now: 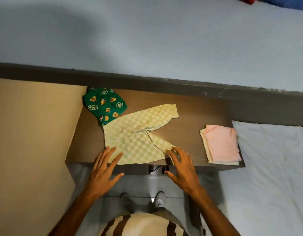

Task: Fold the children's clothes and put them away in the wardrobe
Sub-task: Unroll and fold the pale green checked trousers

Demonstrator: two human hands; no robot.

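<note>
A pair of light green checkered children's trousers [138, 133] lies spread on the brown table [195, 116], legs splayed to the right. My left hand [103, 172] hovers flat at the waist end with fingers apart, fingertips on the cloth's near left corner. My right hand [181, 167] has spread fingers over the near leg's end at the table's front edge. A crumpled dark green cartoon-print garment [104, 104] lies at the back left, partly under the trousers. A folded stack of pink and cream clothes [220, 143] sits at the table's right end.
A beige panel [31, 133] stands to the left of the table. A white bed sheet [270, 167] lies to the right. A grey ledge [147, 82] and pale blue wall run behind. My feet stand on the tiled floor [164, 184] below.
</note>
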